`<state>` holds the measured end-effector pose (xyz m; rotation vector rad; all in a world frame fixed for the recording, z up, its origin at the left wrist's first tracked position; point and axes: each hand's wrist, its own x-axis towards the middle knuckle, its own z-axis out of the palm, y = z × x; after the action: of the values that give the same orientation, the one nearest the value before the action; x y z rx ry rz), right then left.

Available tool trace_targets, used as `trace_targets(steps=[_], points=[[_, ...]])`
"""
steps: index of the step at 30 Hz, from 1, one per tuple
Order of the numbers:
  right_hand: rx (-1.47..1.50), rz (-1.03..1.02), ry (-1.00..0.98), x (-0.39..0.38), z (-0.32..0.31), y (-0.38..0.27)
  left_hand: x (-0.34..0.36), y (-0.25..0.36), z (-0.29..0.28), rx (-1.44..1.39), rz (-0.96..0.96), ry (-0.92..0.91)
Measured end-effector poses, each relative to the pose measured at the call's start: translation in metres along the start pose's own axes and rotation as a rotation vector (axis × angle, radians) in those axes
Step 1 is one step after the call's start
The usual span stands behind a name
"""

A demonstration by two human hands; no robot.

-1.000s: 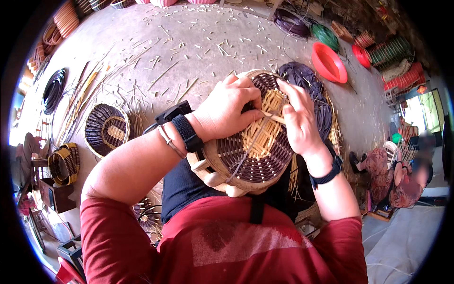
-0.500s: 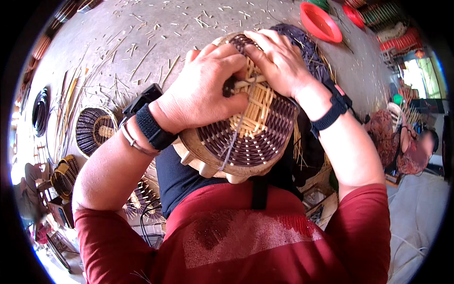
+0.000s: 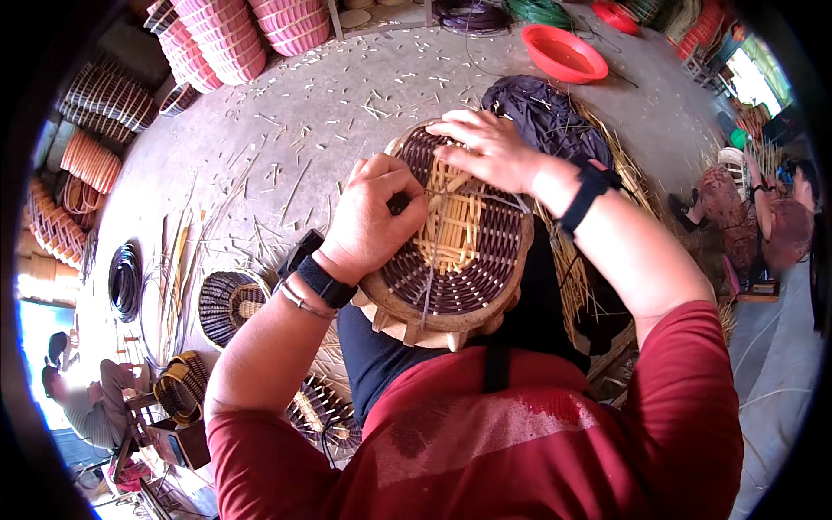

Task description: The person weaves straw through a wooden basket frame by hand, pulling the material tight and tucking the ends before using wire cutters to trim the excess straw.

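Note:
A round woven basket base (image 3: 459, 282), dark brown strands around a pale yellow centre, rests in my lap on a scalloped wooden form (image 3: 433, 334). A thin grey cord (image 3: 430, 260) runs over it, crossing near the middle. My left hand (image 3: 377, 221) is closed at the base's left side, thumb and forefinger pinched on the cord where it meets the fingers. On the far right part of the weave lies my right hand (image 3: 490, 152), fingers stretched out and holding nothing. It covers part of the far rim.
Dark cloth (image 3: 546, 113) and straw lie beyond my right hand. A red basin (image 3: 563, 54) stands at the far right. Left are a small dark basket (image 3: 232, 303) and a black coil (image 3: 125, 282). Cane scraps litter the floor. Other people sit at both sides.
My left hand has drawn back toward the base's left edge, uncovering more of the weave. My right hand's fingers have flattened on the far side. The view has shifted, showing stacked baskets.

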<state>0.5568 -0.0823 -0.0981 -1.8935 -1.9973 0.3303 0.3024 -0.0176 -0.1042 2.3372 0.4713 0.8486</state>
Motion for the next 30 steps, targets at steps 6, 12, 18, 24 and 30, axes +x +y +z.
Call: trace_targets(steps=[6,12,18,24,30], points=[[0.374,-0.184,-0.07,-0.014,-0.011,0.033,-0.001,0.001,-0.003,-0.025,0.013,-0.061],[0.227,-0.239,0.058,-0.003,-0.003,0.037,0.0,-0.001,-0.012,-0.112,-0.008,-0.15],[0.056,-0.17,0.174,0.007,0.008,0.027,0.003,0.002,-0.015,-0.21,0.093,-0.251],[-0.182,0.11,0.103,0.017,0.008,-0.015,0.006,0.004,-0.015,-0.153,0.169,-0.288],[-0.101,-0.023,0.403,-0.011,0.005,-0.024,0.001,-0.017,-0.008,-0.124,-0.093,-0.116]])
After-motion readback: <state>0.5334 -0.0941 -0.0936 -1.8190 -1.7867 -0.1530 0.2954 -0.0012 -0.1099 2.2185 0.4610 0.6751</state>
